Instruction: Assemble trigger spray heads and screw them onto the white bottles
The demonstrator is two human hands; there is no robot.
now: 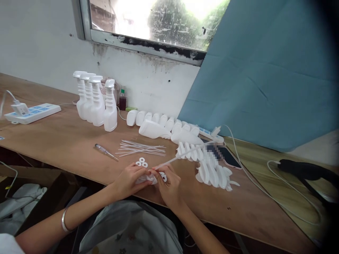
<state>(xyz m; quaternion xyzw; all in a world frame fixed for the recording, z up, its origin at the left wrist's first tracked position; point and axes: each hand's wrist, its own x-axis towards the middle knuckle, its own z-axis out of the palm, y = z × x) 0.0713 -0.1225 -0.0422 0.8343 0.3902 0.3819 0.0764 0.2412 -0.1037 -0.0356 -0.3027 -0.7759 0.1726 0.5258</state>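
Observation:
At the table's front edge, my left hand (131, 179) is closed around a white spray trigger head (144, 178), which my fingers partly cover. My right hand (168, 183) pinches one end of a long thin white tube (173, 159) against the head. From there the tube slants up to the right. Whether its end sits inside the head is hidden by the fingers. White ring washers (142, 160) lie just beyond my left hand, and more washers (163, 176) show beside my right fingers. A pile of loose white tubes (143, 148) lies farther back.
Several assembled spray bottles (96, 102) stand at the back left; white bottles (153, 129) lie near the wall. Trigger heads (212, 173) are heaped at right, near a phone (230, 157) and a cable (249, 174). A screwdriver (106, 151) and a power strip (37, 113) are at left.

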